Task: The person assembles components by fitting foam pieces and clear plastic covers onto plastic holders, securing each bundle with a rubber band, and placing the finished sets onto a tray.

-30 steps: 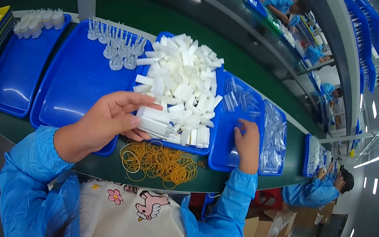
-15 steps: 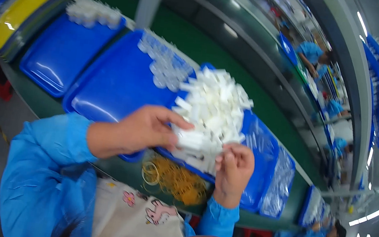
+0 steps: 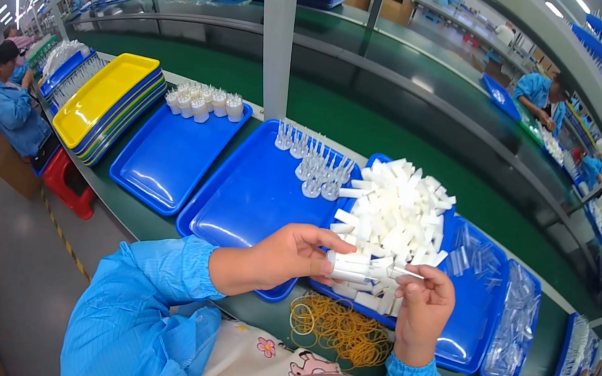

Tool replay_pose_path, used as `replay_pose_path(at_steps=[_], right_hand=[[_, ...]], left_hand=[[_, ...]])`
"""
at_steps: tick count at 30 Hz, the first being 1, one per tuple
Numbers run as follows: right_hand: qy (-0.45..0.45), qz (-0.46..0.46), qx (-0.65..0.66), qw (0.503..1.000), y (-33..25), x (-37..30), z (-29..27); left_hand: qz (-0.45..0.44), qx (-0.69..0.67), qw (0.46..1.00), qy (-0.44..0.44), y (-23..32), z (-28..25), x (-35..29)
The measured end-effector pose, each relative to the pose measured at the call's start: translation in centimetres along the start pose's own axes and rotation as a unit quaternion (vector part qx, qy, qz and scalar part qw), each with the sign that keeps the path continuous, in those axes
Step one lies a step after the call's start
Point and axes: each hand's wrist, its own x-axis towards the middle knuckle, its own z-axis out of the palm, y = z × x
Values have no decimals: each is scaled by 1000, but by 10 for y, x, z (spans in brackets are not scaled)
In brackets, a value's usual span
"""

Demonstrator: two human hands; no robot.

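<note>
My left hand (image 3: pixel 293 258) pinches the wide end of a clear plastic cylinder with a thin stem (image 3: pixel 351 267), which seems to have white inside. The fingers of my right hand (image 3: pixel 426 302) are closed on its narrow stem end. The cylinder lies nearly level between the hands, above the near part of a heap of white block-like pieces (image 3: pixel 402 210) in a blue tray. Left of that heap, several clear cups with upright thin stems (image 3: pixel 313 167) stand at the far edge of a large blue tray (image 3: pixel 253 200).
Yellow rubber bands (image 3: pixel 343 328) lie on the green bench before the heap. Blue trays with clear film-like pieces (image 3: pixel 517 322) stand to the right. At left are a blue tray with white-filled cups (image 3: pixel 205 103) and stacked trays (image 3: pixel 107 103). A post (image 3: pixel 277 38) rises beyond; co-workers sit along the line.
The whole view has turned and shifted, so the trays and both hands appear farther right and lower. Both hands stay over the white heap, and the stem between them now shows clearly.
</note>
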Motion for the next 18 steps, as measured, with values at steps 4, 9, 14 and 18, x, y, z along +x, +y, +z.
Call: replay_pose_path(at_steps=[4,9,14,18], right_hand=[[38,-6,-48,998,3,6,1],[-57,-13,-10,998,-1,24,11],[-49,-2,-31,998,-3,11,1],[-53,5,-48,997,-1,6,3]], left_hand=[[10,-1,1000,-3,-4,-8,10],[103,36,994,-1,-2,-12,7],[71,-8,997,-39,-8,-14,14],[71,-13,997,-41,-8,-13,6]])
